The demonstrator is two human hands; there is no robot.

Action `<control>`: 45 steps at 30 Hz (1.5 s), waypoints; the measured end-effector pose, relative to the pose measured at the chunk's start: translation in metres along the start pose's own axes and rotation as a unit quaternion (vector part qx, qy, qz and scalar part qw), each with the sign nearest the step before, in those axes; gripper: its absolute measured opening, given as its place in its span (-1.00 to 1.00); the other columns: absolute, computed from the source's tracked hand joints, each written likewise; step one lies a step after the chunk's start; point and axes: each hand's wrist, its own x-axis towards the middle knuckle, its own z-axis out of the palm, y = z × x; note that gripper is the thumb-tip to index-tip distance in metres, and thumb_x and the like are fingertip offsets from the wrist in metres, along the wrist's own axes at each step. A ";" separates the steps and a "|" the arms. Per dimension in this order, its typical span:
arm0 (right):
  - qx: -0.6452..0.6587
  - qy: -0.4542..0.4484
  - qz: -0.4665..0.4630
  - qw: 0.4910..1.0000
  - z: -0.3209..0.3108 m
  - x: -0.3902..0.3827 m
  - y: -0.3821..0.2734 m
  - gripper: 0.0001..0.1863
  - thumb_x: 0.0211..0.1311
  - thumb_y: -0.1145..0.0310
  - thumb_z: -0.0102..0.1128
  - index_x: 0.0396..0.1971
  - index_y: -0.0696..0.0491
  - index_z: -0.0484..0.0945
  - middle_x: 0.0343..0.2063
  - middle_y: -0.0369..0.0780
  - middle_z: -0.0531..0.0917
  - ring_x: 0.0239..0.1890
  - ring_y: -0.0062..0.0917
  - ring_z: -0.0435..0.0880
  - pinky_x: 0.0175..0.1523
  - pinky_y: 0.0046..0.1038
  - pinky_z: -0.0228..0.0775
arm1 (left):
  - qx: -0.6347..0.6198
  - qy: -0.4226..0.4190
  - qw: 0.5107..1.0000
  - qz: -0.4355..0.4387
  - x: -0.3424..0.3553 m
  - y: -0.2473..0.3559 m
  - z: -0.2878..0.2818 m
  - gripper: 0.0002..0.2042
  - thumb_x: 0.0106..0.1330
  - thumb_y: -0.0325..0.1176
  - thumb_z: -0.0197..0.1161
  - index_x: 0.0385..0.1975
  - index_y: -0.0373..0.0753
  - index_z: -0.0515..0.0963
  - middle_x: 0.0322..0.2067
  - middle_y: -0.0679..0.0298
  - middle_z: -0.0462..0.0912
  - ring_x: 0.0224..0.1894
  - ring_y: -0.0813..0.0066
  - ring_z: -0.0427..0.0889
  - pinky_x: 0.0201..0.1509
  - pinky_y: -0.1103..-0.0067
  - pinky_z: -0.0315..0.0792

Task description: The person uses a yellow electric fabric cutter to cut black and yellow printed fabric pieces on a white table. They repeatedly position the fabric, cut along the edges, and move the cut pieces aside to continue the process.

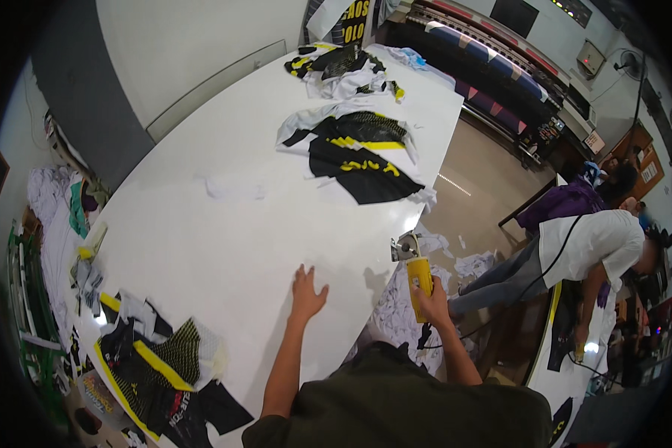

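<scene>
The right hand [431,300] is closed around the yellow body of a handheld cutter [419,278], with its round metal blade at the far end. The cutter is at the right edge of the white table [231,231]; whether it touches the table cannot be determined. The left hand [307,297] holds nothing, fingers extended and thumb spread, over the table's near part; contact with the surface cannot be confirmed.

Black-and-yellow fabric pieces [369,158] lie on the far part of the table, ahead of both hands. A mixed fabric pile [343,71] lies beyond them. Patterned garment panels [164,362] lie at near left. White scraps [397,308] cover the floor at right, where a co-worker [593,239] in a white top bends forward.
</scene>
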 end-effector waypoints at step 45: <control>0.005 -0.277 -0.103 0.955 0.125 0.406 -0.083 -0.37 0.33 0.18 0.33 0.22 0.27 0.38 -0.13 0.04 0.72 -0.13 -0.28 0.76 -0.03 -0.28 0.60 | 0.197 0.077 0.893 -0.397 0.053 -0.010 -0.062 0.40 -0.12 0.64 0.35 0.63 -0.17 -0.07 0.64 -0.07 -0.32 0.66 -0.21 -0.38 0.50 -0.38 -0.40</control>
